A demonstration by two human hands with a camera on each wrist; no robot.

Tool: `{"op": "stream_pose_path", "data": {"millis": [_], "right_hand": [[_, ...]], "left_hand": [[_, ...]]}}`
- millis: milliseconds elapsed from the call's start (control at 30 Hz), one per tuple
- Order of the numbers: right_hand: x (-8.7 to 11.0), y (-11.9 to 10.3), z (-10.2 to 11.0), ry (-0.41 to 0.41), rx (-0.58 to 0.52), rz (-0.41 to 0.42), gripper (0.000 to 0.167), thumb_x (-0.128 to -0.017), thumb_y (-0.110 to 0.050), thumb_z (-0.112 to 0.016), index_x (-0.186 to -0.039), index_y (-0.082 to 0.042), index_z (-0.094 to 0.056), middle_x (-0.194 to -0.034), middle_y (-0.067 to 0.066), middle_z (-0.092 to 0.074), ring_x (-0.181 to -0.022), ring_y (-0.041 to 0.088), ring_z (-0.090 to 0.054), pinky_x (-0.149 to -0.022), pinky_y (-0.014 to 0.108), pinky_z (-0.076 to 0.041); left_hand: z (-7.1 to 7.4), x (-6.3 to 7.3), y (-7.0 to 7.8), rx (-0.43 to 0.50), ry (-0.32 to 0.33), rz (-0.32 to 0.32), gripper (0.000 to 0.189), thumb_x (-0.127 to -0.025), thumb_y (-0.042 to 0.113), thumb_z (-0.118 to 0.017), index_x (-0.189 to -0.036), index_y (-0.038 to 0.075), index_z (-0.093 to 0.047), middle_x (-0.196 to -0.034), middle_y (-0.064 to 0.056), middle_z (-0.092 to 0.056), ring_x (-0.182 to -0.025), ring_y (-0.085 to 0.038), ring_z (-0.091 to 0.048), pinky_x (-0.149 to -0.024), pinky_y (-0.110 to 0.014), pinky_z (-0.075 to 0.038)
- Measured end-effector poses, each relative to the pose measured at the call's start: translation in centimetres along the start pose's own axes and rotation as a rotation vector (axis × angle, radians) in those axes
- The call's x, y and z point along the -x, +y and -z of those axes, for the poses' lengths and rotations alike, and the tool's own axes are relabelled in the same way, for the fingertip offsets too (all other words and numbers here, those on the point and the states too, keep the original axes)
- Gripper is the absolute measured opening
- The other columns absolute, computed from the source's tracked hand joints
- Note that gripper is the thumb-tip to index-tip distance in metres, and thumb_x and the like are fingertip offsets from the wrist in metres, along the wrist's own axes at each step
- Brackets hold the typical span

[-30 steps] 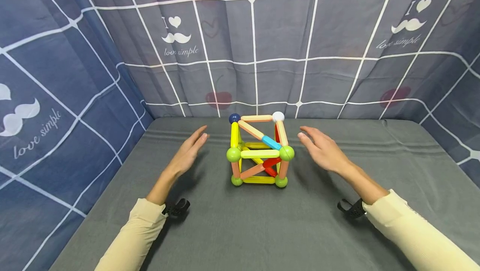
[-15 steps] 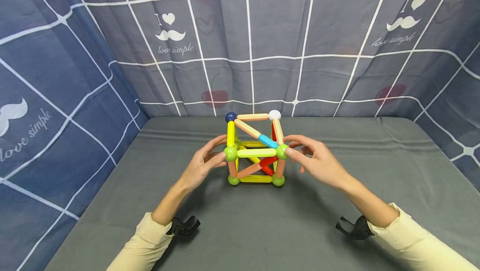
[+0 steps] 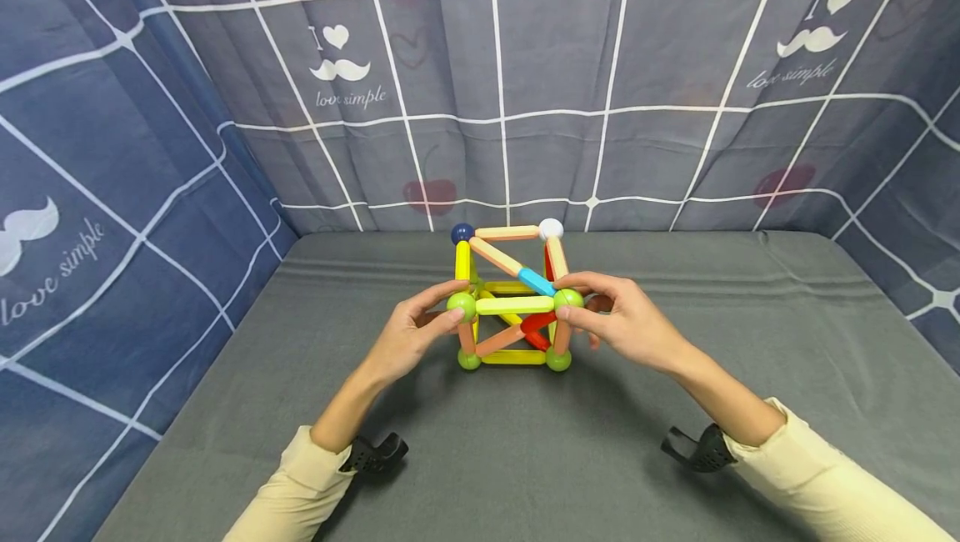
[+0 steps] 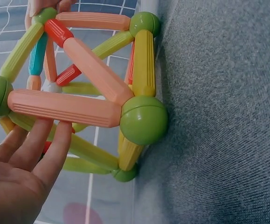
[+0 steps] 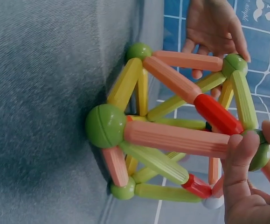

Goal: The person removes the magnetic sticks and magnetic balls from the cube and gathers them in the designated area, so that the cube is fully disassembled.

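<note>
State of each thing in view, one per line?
Toy frame: assembled, standing on the grey cloth
Left hand: pinching the upper near left green ball
Right hand: pinching the upper near right green ball
Grey cloth: spread, wrinkled
Curtain: hanging, rippled
Black bands: worn at both wrists

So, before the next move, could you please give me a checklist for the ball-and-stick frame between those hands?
1. Left hand pinching the front upper-left green ball: ok.
2. Right hand pinching the front upper-right green ball: ok.
3. Ball-and-stick frame standing on the gray cloth: ok.
4. Front diagonal, salmon rod meeting red rod: ok, no gap seen.
5. Hand support at the rear dark blue ball and white ball: not ok, neither is held.
6. Joints firm enough for lifting: cannot tell.
</note>
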State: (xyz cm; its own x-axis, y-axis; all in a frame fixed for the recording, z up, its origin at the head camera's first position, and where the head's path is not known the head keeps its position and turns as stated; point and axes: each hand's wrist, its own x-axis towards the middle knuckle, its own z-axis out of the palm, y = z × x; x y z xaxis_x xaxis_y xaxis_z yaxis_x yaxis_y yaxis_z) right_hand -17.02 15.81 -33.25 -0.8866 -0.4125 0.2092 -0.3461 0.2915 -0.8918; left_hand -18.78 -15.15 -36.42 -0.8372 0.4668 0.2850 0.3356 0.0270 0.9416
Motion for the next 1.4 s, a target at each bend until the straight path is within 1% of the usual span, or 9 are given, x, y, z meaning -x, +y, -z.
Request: {"op": "stream_pose_path", "data": {"millis": [167, 367, 667, 967, 1033, 1167, 1233, 1267, 1400], "right_hand": [[-0.02, -0.07, -0.22, -0.013, -0.026, 0.005, 0.025, -0.095, -0.01, -0.066, -0.119, -0.004, -0.063, -0.082, 0.016, -0.064, -0.055, 0.026, -0.055, -0.053, 0.03, -0.047], [0.11, -0.14, -0.48, -0.018, -0.015, 0.048, 0.019, -0.098, -0.006, -0.06, -0.117, -0.004, -0.061, -0.075, 0.015, -0.063, -0.058, 0.026, -0.056, -0.055, 0.032, -0.047], [-0.13, -0.33, -0.84, -0.049, -0.097, 0.062, 0.013, -0.098, 0.001, -0.054, -0.11, -0.001, -0.058, -0.075, 0.024, -0.062, -0.059, 0.029, -0.057, -0.057, 0.032, -0.052], [-0.22, -0.43, -0.89, -0.089, -0.161, 0.062, 0.013, -0.099, 0.002, -0.049, -0.11, 0.002, -0.056, -0.074, 0.026, -0.061, -0.06, 0.023, -0.058, -0.057, 0.032, -0.052], [-0.23, -0.43, -0.89, -0.1, -0.171, 0.065, 0.013, -0.1, 0.002, -0.048, -0.11, 0.002, -0.055, -0.074, 0.024, -0.06, -0.06, 0.024, -0.057, -0.057, 0.032, -0.051], [-0.29, -0.39, -0.82, -0.125, -0.194, 0.078, 0.014, -0.101, 0.001, -0.047, -0.111, 0.003, -0.055, -0.072, 0.021, -0.061, -0.06, 0.027, -0.055, -0.056, 0.031, -0.049], [-0.34, -0.32, -0.75, -0.138, -0.209, 0.084, 0.015, -0.101, 0.001, -0.046, -0.112, 0.004, -0.055, -0.072, 0.022, -0.062, -0.06, 0.029, -0.054, -0.055, 0.03, -0.048], [-0.36, -0.28, -0.72, -0.144, -0.215, 0.086, 0.015, -0.101, 0.001, -0.046, -0.113, 0.004, -0.055, -0.072, 0.022, -0.062, -0.06, 0.027, -0.054, -0.055, 0.03, -0.048], [-0.35, -0.2, -0.56, -0.152, -0.223, 0.074, 0.017, -0.1, 0.001, -0.047, -0.114, 0.005, -0.056, -0.072, 0.023, -0.061, -0.059, 0.025, -0.053, -0.054, 0.03, -0.047]], "left_hand": [[0.03, 0.0, 0.09, -0.028, -0.003, 0.01, 0.043, -0.1, 0.01, -0.058, -0.141, 0.0, -0.05, -0.146, -0.028, -0.041, -0.107, -0.034, -0.065, -0.089, -0.038, -0.055], [0.08, 0.03, 0.09, -0.027, -0.01, 0.02, 0.046, -0.101, 0.012, -0.058, -0.143, 0.0, -0.047, -0.147, -0.027, -0.04, -0.109, -0.034, -0.064, -0.089, -0.038, -0.055], [0.06, 0.18, 0.1, -0.018, 0.004, 0.024, 0.046, -0.101, 0.011, -0.058, -0.144, -0.001, -0.046, -0.147, -0.028, -0.04, -0.105, -0.032, -0.066, -0.088, -0.04, -0.055], [0.03, 0.15, 0.02, 0.011, 0.004, 0.015, 0.046, -0.101, 0.01, -0.057, -0.144, -0.002, -0.046, -0.146, -0.03, -0.039, -0.102, -0.031, -0.068, -0.087, -0.039, -0.055], [-0.01, 0.14, -0.03, 0.015, 0.004, 0.004, 0.046, -0.101, 0.009, -0.057, -0.144, -0.003, -0.046, -0.146, -0.031, -0.039, -0.101, -0.031, -0.068, -0.087, -0.039, -0.055], [-0.1, 0.15, -0.19, 0.01, 0.01, -0.024, 0.045, -0.101, 0.008, -0.056, -0.143, -0.006, -0.045, -0.145, -0.031, -0.04, -0.101, -0.041, -0.066, -0.087, -0.039, -0.055], [-0.11, 0.16, -0.27, 0.005, 0.014, -0.035, 0.045, -0.101, 0.007, -0.056, -0.142, -0.007, -0.045, -0.144, -0.032, -0.041, -0.101, -0.043, -0.065, -0.087, -0.039, -0.055], [-0.11, 0.16, -0.31, 0.005, 0.016, -0.037, 0.045, -0.101, 0.007, -0.056, -0.142, -0.008, -0.045, -0.144, -0.032, -0.041, -0.101, -0.046, -0.064, -0.087, -0.039, -0.055], [-0.17, 0.1, -0.37, -0.004, 0.024, -0.044, 0.044, -0.101, 0.006, -0.056, -0.141, -0.008, -0.046, -0.142, -0.033, -0.042, -0.1, -0.042, -0.066, -0.086, -0.039, -0.056]]}}
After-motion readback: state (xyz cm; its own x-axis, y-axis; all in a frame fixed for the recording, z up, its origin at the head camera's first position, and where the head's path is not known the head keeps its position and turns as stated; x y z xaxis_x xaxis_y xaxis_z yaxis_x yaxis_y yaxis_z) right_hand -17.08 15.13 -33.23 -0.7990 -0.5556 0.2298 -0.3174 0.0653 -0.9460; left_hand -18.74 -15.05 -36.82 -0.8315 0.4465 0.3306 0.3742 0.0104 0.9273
